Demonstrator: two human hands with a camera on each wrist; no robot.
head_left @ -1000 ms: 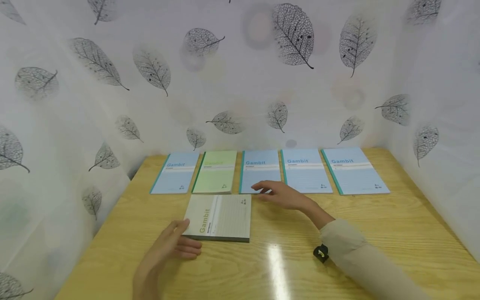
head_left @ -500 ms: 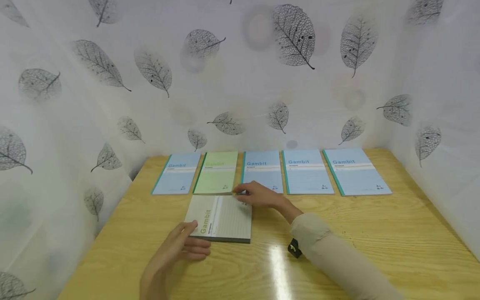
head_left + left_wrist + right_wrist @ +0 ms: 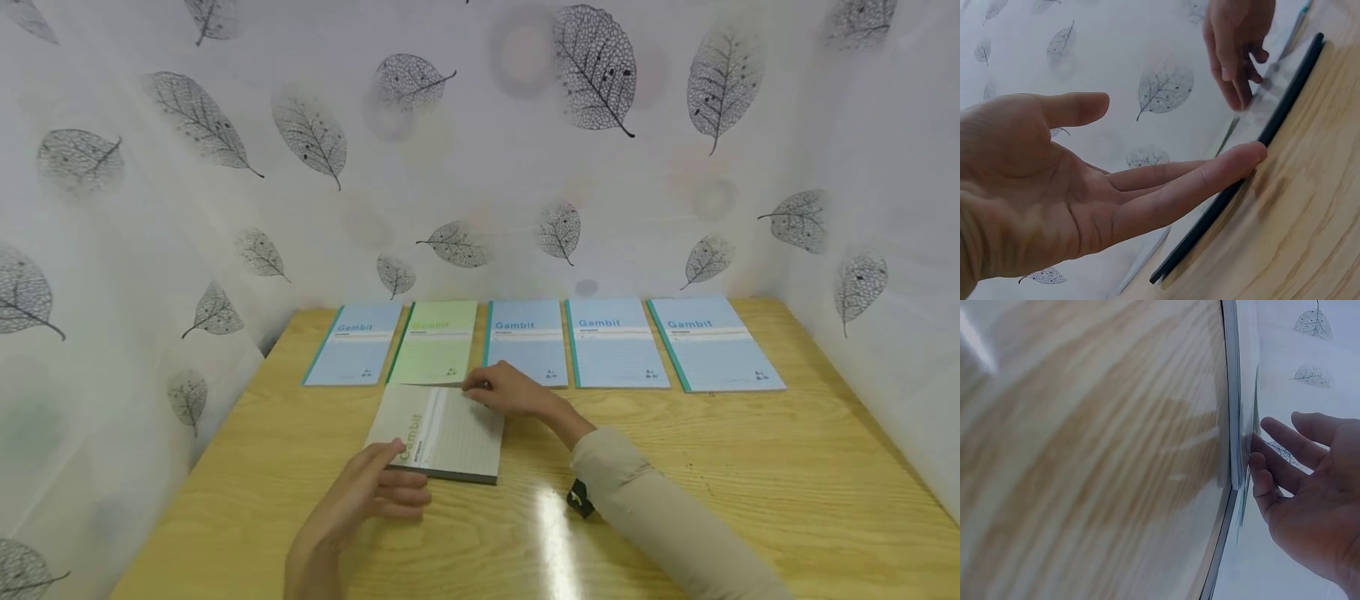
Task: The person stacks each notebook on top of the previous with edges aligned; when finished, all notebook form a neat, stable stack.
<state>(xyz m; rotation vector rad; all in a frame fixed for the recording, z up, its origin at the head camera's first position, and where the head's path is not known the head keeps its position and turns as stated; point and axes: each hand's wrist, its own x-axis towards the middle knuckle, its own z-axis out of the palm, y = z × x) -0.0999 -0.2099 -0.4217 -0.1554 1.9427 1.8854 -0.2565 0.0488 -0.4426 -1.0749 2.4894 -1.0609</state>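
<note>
A pale grey-green Gambit notebook [image 3: 457, 437] lies turned sideways on the wooden table, its dark spine [image 3: 1297, 81] toward me. Beside its near left corner is my left hand [image 3: 352, 496]; the thumb overlaps the cover, and the other fingers stretch along the spine. The left wrist view shows those fingers straight, the thumb held apart. My right hand [image 3: 513, 392] reaches over the far right part of the cover, fingertips down at the far edge. In the right wrist view, its loosely bent fingers [image 3: 1279, 465] meet the notebook, with the thumb away from it.
Behind lies a row of upright notebooks: a blue one [image 3: 356, 346] at far left, a green one [image 3: 433, 343], then more blue ones [image 3: 617, 342] to the right. Leaf-patterned white sheeting [image 3: 480, 167] encloses the table [image 3: 720, 467] at the back and sides.
My right hand has moved left from the blue notebook's lower edge onto the grey-green notebook's far edge. My left hand has shifted right along the spine. The notebook has turned slightly clockwise.
</note>
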